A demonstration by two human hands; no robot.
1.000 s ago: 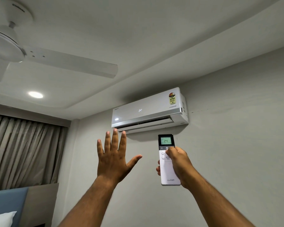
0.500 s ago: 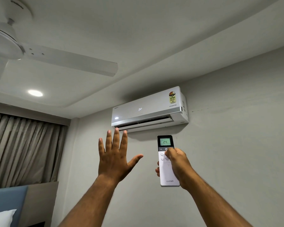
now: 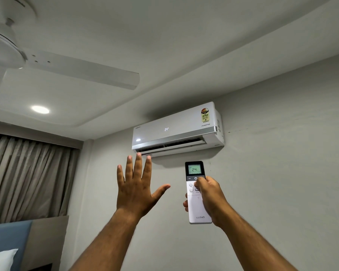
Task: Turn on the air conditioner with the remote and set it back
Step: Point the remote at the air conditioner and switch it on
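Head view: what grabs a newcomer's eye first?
The two raised arms: the left hand open and spread, empty, just below the air conditioner; the right hand holding the white remote upright, screen reading 24. The wall unit above them also shows 24, flap open. Upper left, a white ceiling fan.

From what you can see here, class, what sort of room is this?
Most likely a bedroom, perhaps in a hotel. A padded headboard with a white pillow sits bottom left, curtains hang beside it, and an air conditioner is mounted high on the wall.
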